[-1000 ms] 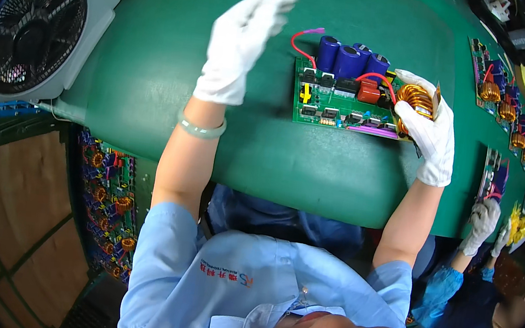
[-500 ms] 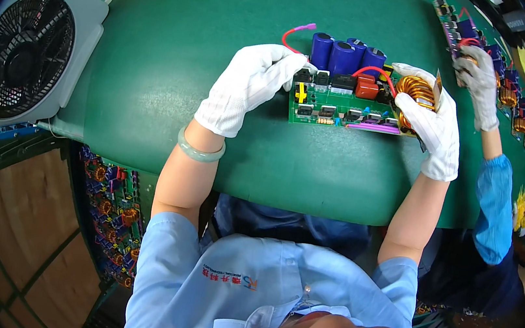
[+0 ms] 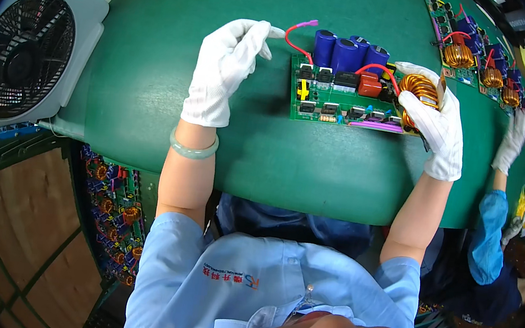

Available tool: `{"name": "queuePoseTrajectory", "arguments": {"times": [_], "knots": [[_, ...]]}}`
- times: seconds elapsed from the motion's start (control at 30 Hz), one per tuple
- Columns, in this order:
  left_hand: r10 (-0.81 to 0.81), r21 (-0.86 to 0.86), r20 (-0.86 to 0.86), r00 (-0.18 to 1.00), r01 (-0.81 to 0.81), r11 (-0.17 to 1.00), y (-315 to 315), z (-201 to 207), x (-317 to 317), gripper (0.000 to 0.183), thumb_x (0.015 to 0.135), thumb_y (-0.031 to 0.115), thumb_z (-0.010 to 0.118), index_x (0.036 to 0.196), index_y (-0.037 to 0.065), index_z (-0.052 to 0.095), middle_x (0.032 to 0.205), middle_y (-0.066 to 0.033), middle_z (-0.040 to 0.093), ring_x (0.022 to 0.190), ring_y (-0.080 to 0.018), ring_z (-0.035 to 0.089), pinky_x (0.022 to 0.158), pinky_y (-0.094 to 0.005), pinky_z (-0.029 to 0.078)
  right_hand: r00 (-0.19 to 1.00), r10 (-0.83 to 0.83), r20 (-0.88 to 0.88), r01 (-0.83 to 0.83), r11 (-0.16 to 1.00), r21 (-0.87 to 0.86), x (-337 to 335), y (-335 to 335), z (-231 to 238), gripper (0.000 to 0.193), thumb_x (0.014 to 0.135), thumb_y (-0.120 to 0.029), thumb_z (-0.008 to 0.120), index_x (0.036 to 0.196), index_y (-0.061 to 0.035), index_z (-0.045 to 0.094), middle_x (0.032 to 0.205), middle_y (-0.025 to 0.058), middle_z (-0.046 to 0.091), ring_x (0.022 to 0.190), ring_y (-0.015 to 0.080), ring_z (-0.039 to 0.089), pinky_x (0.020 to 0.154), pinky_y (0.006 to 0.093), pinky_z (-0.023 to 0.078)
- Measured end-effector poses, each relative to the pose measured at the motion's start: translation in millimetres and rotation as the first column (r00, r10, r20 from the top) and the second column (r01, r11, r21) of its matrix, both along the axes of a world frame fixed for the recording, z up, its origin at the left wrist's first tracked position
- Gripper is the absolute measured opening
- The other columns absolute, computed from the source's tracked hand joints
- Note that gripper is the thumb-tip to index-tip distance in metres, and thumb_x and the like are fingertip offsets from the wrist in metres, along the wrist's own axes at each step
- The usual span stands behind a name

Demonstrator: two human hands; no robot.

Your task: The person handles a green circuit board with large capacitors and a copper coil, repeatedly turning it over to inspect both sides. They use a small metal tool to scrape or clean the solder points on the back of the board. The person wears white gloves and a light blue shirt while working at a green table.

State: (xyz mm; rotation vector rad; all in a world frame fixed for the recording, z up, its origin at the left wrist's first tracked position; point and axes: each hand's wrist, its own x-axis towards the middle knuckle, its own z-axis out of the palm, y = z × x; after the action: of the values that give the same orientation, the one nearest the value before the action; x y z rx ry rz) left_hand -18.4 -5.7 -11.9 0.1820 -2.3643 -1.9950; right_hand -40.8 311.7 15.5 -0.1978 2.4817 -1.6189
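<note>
1. The left hand [image 3: 223, 70] has just drawn back from the circuit board [image 3: 344, 100]; its fingers curl near the loose red wire [image 3: 290, 43], though I cannot tell whether they pinch anything.
2. The board sits on the worktop [image 3: 153, 91] between both hands, apparently steadied from one side only.
3. The right hand [image 3: 441, 124] clasps the copper coil [image 3: 421, 88] at the board's right end.

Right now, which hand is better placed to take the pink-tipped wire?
Likely left: left hand looks empty, near the wire; right hand grips the board at the coil.
</note>
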Motion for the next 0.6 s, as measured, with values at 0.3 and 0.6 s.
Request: {"name": "queuePoseTrajectory", "arguments": {"times": [0.3,0.6], "knots": [[-0.395,-0.389,-0.438,0.807,0.226,0.893,19,2,12,0.074,0.069,0.036,0.088,0.130,0.007,0.060,0.132,-0.0167,0.059,0.118,-0.0299,0.059,0.103,-0.0405,0.047,0.999,-0.015,0.033,0.015,1.000,0.015,6,0,3,0.041,0.079,-0.017,0.081,0.116,-0.0055,0.070,0.108,0.0040,0.071,0.097,0.0114,0.065,0.091,0.0278,0.052],[-0.412,-0.522,-0.352,0.840,0.189,0.832,38,0,13,0.094,0.065,0.038,0.089,0.145,0.010,0.048,0.149,-0.0161,0.046,0.142,-0.0344,0.039,0.117,-0.0462,0.032,1.000,0.023,-0.017,-0.022,0.998,0.052,8,1,3,0.043,0.077,-0.022,0.082,0.115,-0.0038,0.069,0.103,0.0037,0.071,0.091,0.0104,0.064,0.086,0.0270,0.052]]}}
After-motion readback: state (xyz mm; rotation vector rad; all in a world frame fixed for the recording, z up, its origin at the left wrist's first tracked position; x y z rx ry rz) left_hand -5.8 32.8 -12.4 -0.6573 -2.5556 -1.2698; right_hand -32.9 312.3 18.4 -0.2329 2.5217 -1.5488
